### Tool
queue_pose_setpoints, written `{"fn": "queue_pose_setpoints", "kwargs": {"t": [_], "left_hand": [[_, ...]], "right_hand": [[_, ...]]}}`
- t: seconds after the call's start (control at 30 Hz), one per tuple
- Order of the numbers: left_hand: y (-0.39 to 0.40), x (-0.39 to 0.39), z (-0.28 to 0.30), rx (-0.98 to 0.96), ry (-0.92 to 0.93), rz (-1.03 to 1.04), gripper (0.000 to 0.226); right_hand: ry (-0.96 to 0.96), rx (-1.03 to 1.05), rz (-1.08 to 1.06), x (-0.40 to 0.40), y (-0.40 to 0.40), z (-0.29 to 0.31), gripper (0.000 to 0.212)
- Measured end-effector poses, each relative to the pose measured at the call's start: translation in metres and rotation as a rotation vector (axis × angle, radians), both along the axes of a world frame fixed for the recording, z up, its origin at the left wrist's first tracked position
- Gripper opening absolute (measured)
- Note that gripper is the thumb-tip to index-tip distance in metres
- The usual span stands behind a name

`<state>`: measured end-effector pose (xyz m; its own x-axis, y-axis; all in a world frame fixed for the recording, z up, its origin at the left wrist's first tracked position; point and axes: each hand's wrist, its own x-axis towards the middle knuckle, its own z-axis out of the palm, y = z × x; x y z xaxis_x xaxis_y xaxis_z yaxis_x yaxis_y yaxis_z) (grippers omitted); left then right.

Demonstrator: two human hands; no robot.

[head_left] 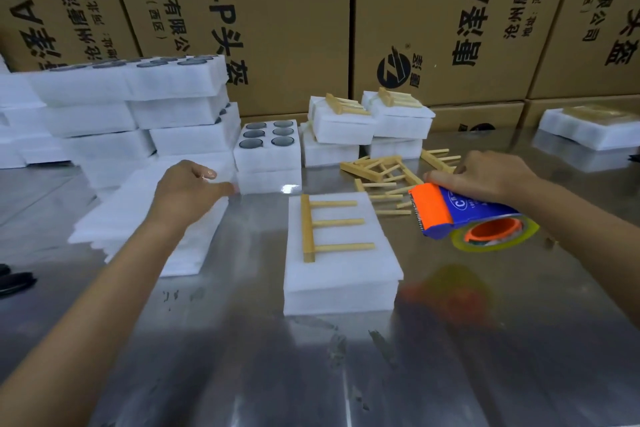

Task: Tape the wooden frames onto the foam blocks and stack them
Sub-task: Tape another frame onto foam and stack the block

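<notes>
A white foam block (343,274) lies on the steel table in the middle, with a comb-shaped wooden frame (323,227) lying flat on its top. My right hand (485,175) grips a blue and orange tape dispenser (460,213) just right of the block, its roll of clear tape hanging below. My left hand (188,192) reaches over a low pile of foam sheets (138,215) on the left, its fingertips touching the foam block with round holes (268,158). Loose wooden frames (384,172) lie behind the dispenser.
Foam blocks with frames on top (367,121) stand stacked at the back centre, and one more (588,127) at the far right. Tall stacks of white foam (114,111) fill the left. Printed cardboard cartons (433,18) wall off the back.
</notes>
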<state>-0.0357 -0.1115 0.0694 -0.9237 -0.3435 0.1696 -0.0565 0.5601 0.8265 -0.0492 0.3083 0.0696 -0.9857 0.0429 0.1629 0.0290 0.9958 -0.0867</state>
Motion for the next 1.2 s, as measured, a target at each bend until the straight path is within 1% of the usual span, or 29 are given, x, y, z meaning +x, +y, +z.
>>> {"fn": "queue_pose_setpoints", "kwargs": {"t": [0.07,0.17,0.23,0.33,0.4,0.47,0.53,0.6,0.67,0.7,0.77,0.83,0.87,0.9,0.93,1.0,1.03,1.1,1.13,1.2], "left_hand": [[0.005,0.004,-0.009,-0.324,0.036,0.039,0.041],[0.016,0.009,-0.027,-0.647,0.095,-0.009,0.035],[0.023,0.011,-0.042,-0.782,0.087,-0.081,0.033],[0.027,0.011,-0.065,-0.863,0.052,-0.158,0.033],[0.028,0.009,-0.082,-0.823,0.022,-0.201,0.037],[0.032,0.009,-0.097,-0.743,0.000,-0.223,0.038],[0.039,0.010,-0.110,-0.643,0.015,-0.266,0.034],[0.048,0.013,-0.120,-0.530,0.046,-0.353,0.025],[0.055,0.017,-0.128,-0.462,0.125,-0.427,0.019],[0.058,0.020,-0.131,-0.415,0.157,-0.427,0.022],[0.062,0.025,-0.132,-0.269,0.174,-0.401,0.039],[0.064,0.030,-0.130,-0.108,0.107,-0.449,0.064],[0.062,0.031,-0.130,-0.069,0.061,-0.504,0.074],[0.060,0.030,-0.131,-0.078,0.017,-0.560,0.079],[0.058,0.028,-0.131,-0.124,-0.032,-0.602,0.079],[0.057,0.022,-0.129,-0.210,-0.109,-0.635,0.066],[0.057,0.018,-0.125,-0.189,-0.142,-0.665,0.061],[0.054,0.008,-0.113,-0.031,-0.218,-0.705,0.053],[0.051,0.004,-0.107,0.013,-0.254,-0.709,0.053],[0.043,-0.009,-0.090,-0.078,-0.275,-0.602,0.061]], "right_hand": [[-0.007,0.014,0.011,-0.008,-0.006,-0.004,0.091],[-0.053,0.070,0.026,-0.017,-0.011,-0.018,0.080],[-0.085,0.088,0.018,-0.020,-0.008,-0.028,0.074],[-0.087,0.052,0.006,-0.025,-0.003,-0.034,0.078],[-0.072,0.038,0.012,-0.027,-0.002,-0.034,0.079],[-0.057,0.031,0.014,-0.028,-0.001,-0.036,0.077],[-0.055,0.034,0.010,-0.030,-0.002,-0.039,0.076],[-0.057,0.040,0.010,-0.031,-0.001,-0.039,0.074],[-0.054,0.035,0.010,-0.032,-0.001,-0.040,0.074],[-0.052,0.034,0.012,-0.032,-0.001,-0.040,0.074],[-0.055,0.033,0.019,-0.034,-0.001,-0.042,0.073],[-0.056,0.030,0.031,-0.035,-0.001,-0.042,0.073],[-0.059,0.024,0.036,-0.035,-0.002,-0.042,0.072],[-0.065,0.018,0.042,-0.036,-0.002,-0.042,0.070],[-0.071,0.014,0.047,-0.036,-0.003,-0.041,0.069],[-0.081,0.012,0.054,-0.037,-0.003,-0.040,0.067],[-0.082,0.015,0.056,-0.037,-0.003,-0.040,0.066],[-0.074,0.023,0.058,-0.038,-0.004,-0.041,0.065],[-0.073,0.027,0.057,-0.038,-0.004,-0.041,0.065],[-0.077,0.029,0.055,-0.040,-0.004,-0.042,0.066]]}}
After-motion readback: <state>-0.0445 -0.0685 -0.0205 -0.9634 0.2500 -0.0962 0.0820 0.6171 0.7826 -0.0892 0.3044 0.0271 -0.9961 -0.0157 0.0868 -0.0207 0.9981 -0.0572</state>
